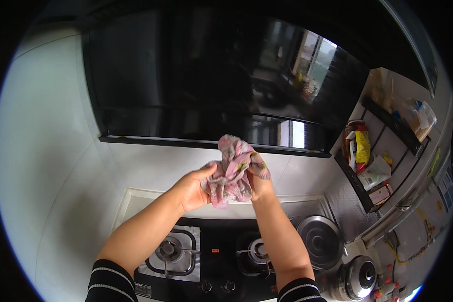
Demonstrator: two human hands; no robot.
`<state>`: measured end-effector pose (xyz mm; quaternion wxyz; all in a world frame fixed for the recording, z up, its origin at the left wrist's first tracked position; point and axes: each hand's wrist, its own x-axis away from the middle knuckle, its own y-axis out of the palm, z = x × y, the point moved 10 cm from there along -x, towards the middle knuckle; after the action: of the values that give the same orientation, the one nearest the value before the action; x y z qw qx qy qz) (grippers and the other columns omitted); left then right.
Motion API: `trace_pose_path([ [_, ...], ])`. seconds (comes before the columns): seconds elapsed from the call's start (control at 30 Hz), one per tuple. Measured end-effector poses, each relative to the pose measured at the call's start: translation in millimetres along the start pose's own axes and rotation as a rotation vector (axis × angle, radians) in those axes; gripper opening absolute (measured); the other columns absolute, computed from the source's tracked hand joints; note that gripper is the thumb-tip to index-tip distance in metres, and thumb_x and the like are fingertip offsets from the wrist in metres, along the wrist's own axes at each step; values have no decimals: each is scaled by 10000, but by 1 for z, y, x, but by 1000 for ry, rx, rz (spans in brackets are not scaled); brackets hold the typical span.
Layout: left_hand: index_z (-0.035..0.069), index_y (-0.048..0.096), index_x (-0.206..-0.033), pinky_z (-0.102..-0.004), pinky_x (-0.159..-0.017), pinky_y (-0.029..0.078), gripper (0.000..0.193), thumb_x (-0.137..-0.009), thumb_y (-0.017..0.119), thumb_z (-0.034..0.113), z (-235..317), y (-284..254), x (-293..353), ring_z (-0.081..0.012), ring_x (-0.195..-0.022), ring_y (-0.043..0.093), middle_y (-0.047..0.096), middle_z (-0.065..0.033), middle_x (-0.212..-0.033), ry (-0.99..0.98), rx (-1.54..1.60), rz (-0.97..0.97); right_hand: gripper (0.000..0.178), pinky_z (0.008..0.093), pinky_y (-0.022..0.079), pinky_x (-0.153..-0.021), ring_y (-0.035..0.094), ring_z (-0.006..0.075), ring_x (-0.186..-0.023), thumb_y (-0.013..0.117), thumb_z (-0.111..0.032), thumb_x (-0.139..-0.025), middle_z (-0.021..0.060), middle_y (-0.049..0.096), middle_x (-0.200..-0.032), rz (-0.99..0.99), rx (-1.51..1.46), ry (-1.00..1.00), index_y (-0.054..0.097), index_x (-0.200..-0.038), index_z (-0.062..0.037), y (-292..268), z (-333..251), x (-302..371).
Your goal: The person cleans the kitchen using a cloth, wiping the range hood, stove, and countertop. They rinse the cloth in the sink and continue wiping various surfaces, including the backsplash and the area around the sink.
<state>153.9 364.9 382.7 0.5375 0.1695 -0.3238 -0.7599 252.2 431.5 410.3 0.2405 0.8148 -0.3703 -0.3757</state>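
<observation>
Your left hand (194, 191): curled, gripping the left side of one bunched pink-and-grey cloth (232, 173). Your right hand (261, 187): likewise curled, gripping its right side, fingers partly hidden. Cloth raised above the rear of a black two-burner gas stove (216, 272). To the right: lidded pot (361, 278); round dark vessel (319, 240), possibly a frying pan. Beyond: wall rack (355, 184) with packets (362, 146); glossy black range hood (186, 90).

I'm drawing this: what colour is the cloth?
The cloth is pink and greyish white with yellowish patches, seen in the head view.
</observation>
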Motion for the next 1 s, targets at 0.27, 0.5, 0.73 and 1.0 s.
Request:
trace_pose_path([
  [0.27,-18,472,-1329,-432,-1105,319,922,-822,485,752,-25,26,-8,-298,-1267,454,519,-171,-1326,-86,119,-28,949,559,241,-1146,224,519,-1377,800,-298,-668,226,329,-1478,-347,1793,52,333,-1484,-162,51,8,83],
  [0.5,24,311,-1462,-466,-1122,279,898,-900,386,720,-3,36,-2,-281,-1346,412,426,-188,-1448,1,-288,-79,559,417,517,-884,567,344,-1084,604,159,-608,146,609,-1115,-170,1932,-844,671,-1084,-127,35,-79,48],
  [0.73,15,479,-1343,-421,-1061,368,599,-975,488,488,51,-70,49,-277,-1258,511,569,-185,-1310,227,-631,404,321,404,505,-867,609,338,-984,608,33,-736,139,645,-1086,1111,1950,-985,669,-1035,-67,-167,-269,35],
  [1.0,78,704,-968,-342,-772,527,129,-843,687,105,120,-28,46,-247,-913,629,674,-87,-944,1144,-1755,566,514,452,405,-1049,473,413,-1215,557,156,-640,125,602,-1269,568,2161,-919,683,-1090,-58,-49,-121,-34],
])
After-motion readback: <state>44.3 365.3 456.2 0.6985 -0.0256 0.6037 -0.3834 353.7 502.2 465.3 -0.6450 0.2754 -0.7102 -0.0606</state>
